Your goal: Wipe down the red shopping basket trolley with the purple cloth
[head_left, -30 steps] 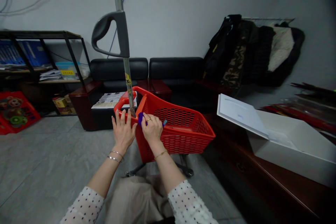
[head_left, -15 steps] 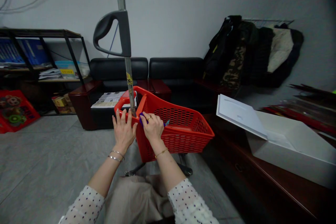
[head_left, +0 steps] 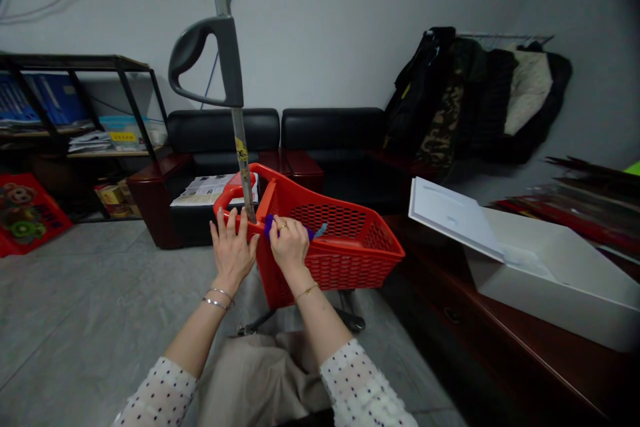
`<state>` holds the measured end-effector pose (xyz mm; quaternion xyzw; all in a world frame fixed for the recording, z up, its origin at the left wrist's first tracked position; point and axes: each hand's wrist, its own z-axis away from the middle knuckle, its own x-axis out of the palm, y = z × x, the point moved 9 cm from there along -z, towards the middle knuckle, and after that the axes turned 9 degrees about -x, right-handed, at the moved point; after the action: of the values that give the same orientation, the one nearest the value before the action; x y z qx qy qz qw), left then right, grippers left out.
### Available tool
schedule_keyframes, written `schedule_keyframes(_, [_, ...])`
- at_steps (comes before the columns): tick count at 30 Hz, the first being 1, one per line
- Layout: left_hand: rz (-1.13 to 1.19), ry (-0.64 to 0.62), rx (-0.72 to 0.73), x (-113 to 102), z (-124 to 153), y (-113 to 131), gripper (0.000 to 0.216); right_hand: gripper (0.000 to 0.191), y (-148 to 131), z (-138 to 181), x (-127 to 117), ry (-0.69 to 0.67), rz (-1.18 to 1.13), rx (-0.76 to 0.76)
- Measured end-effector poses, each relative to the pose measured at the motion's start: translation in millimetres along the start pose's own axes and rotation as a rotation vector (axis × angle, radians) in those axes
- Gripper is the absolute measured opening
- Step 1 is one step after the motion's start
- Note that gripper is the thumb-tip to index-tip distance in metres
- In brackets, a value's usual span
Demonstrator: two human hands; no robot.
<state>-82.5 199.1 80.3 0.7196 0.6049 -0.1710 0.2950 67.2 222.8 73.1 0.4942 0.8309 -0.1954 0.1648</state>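
A red shopping cart (head_left: 350,270) with perforated sides stands on a grey tiled floor (head_left: 100,293) directly before a seated person, who presses a bunched purple cloth (head_left: 269,225) to its near end, beside the red loop handle (head_left: 224,197). The right hand (head_left: 290,243), a ring on one finger, is closed around the cloth, and a blue-grey tip shows past the knuckles above the basket. The left hand (head_left: 233,250) lies open, fingers spread, on the handle's near edge; two silver-coloured bracelets circle the wrist. Just beyond the fingers a metal pole (head_left: 241,123) rises from the cart's end, carrying a dark grey grip (head_left: 231,60). White sleeves with dark dots cover the forearms. Behind the cart stand black seats (head_left: 225,127) with dark red wooden arms, a newspaper (head_left: 200,192) spread on one. At far left, blue binders (head_left: 55,97) fill a black-framed shelf (head_left: 120,63); at right, coats (head_left: 450,100) hang from a wall rail, and a white box (head_left: 550,300), its lid tilted, rests on a dark red cabinet (head_left: 530,340).
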Motion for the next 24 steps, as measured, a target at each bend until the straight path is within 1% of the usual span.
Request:
schedule_keyframes(1, [-0.006, -0.001, 0.001, -0.2, 0.1, -0.9, 0.063, 0.029, -5.6, -1.8, 1.6, -0.003, -0.022, -0.021])
schedule_keyframes(2, [-0.010, -0.004, 0.002, -0.3, 0.2, -1.9, 0.062, 0.030, -5.1, -0.8, 1.6, -0.003, -0.036, -0.031])
schedule_keyframes(3, [-0.011, -0.007, 0.005, -0.4, 0.3, -2.6, 0.062, 0.030, 1.5, 2.8, 0.2, 0.001, -0.041, -0.031])
schedule_keyframes(5, [-0.006, -0.014, 0.004, 0.0, 0.3, -3.7, 0.063, 0.030, 28.2, 15.0, -5.8, 0.019, -0.026, 0.002])
schedule_keyframes(8, [0.006, -0.023, -0.007, 1.5, 0.0, -3.1, 0.064, 0.031, 70.3, 31.4, -14.3, 0.039, 0.030, 0.093])
schedule_keyframes(9, [0.008, -0.021, -0.009, 1.7, -0.2, -2.1, 0.065, 0.032, 76.5, 32.8, -15.2, 0.038, 0.048, 0.120])
schedule_keyframes(10, [0.010, -0.019, -0.010, 1.8, -0.3, -1.0, 0.065, 0.032, 77.0, 31.6, -14.8, 0.036, 0.061, 0.144])
schedule_keyframes(12, [0.009, -0.011, -0.011, 1.4, -0.6, 0.9, 0.065, 0.032, 60.4, 21.8, -9.7, 0.024, 0.060, 0.151])
schedule_keyframes(15, [0.000, -0.003, -0.008, 0.4, -0.6, 1.2, 0.065, 0.029, 15.1, 0.6, 1.9, 0.000, -0.008, 0.070])
schedule_keyframes(16, [-0.005, -0.002, -0.006, 0.2, -0.4, 0.6, 0.064, 0.029, 4.0, -3.7, 4.2, -0.005, -0.033, 0.039])
schedule_keyframes(17, [-0.010, -0.001, -0.004, 0.1, -0.1, -0.3, 0.064, 0.029, -1.6, -5.2, 5.1, -0.008, -0.052, 0.014])
schedule_keyframes(18, [-0.016, -0.002, 0.000, 0.1, 0.2, -1.1, 0.065, 0.029, -0.8, -3.7, 4.4, -0.008, -0.063, 0.000])
schedule_keyframes(20, [-0.025, -0.003, 0.006, 0.4, 0.8, -2.4, 0.065, 0.029, 18.6, 6.9, -0.7, 0.001, -0.055, 0.006])
schedule_keyframes(23, [-0.022, -0.007, 0.001, 1.9, 1.1, -2.6, 0.065, 0.029, 66.8, 28.0, -10.5, 0.013, 0.012, 0.087])
schedule_keyframes(24, [-0.018, -0.011, -0.003, 2.6, 0.9, -2.1, 0.065, 0.029, 78.6, 32.1, -12.4, 0.012, 0.036, 0.121])
